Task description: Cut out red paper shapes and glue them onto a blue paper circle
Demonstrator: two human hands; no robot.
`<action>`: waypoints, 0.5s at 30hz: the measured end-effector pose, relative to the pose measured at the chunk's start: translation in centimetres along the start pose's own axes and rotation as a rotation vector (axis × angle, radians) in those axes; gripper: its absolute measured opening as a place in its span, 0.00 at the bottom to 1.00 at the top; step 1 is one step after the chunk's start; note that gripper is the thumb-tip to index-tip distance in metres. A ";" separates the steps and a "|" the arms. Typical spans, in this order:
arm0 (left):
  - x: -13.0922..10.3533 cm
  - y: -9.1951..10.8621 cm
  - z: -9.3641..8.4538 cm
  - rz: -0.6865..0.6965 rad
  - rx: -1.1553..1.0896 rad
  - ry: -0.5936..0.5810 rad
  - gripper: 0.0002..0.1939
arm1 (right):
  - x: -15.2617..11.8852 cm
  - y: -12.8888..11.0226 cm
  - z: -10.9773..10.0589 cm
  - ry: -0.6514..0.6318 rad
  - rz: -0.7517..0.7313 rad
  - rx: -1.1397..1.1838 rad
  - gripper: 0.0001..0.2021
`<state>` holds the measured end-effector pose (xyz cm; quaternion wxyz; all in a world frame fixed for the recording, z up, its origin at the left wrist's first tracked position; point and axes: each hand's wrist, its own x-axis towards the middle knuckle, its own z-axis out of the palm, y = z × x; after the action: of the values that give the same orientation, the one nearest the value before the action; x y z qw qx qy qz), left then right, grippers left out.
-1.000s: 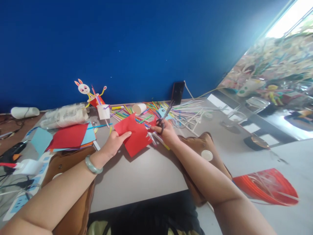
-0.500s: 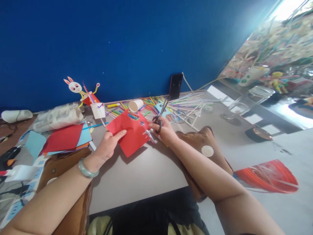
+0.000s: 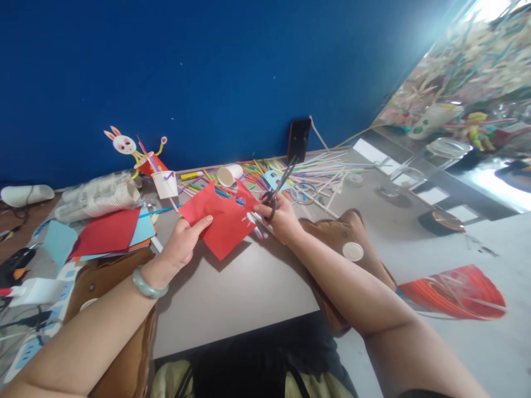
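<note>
Two hands point(image 3: 188, 243) hold notched red paper point(image 3: 224, 228) and loop-handled scissors point(image 3: 274, 194).

Head-worn view: position, facing and coverage

One view, taken from the wearer's head, faces forward and down across the smooth grey tabletop point(image 3: 240, 298) to the flat deep-blue wall point(image 3: 232, 72) beyond. Black cloth point(image 3: 244, 354) at the wearer's lap enters at the bottom edge. The bare left hand point(image 3: 182, 246) and bare right hand point(image 3: 282, 219) sit near, around mid-frame; the wall stands farther off. Coverage is wide, with blurring and stretching towards the right edge. The tabletop's back edge slopes upward to the right.
</note>
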<state>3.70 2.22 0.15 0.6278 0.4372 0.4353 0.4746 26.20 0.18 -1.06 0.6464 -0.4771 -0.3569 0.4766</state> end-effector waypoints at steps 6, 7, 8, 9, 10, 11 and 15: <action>-0.2 0.1 -0.1 0.014 0.035 -0.129 0.28 | -0.2 0.0 0.1 0.006 -0.003 0.009 0.19; -0.2 0.0 -0.2 0.019 0.044 -0.142 0.29 | -0.2 0.0 0.1 0.007 -0.002 0.007 0.20; -0.2 0.0 -0.3 0.019 0.051 -0.146 0.29 | -0.2 -0.1 0.1 0.009 -0.002 0.005 0.20; -0.1 -0.1 -0.4 0.014 0.057 -0.143 0.30 | -0.3 -0.1 0.1 0.014 -0.002 0.003 0.20; 0.0 -0.1 -0.4 0.008 0.061 -0.135 0.29 | -0.3 -0.1 0.1 0.018 -0.002 0.001 0.20; 0.0 -0.1 -0.5 0.001 0.064 -0.128 0.29 | -0.3 -0.1 0.1 0.023 -0.001 0.000 0.21; 0.0 0.0 -0.4 -0.015 0.059 -0.090 0.29 | -0.2 -0.1 0.1 0.028 -0.002 -0.005 0.21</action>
<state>3.35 2.28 0.02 0.6370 0.4732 0.4236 0.4369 26.08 -0.04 -0.97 0.6506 -0.4849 -0.3494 0.4685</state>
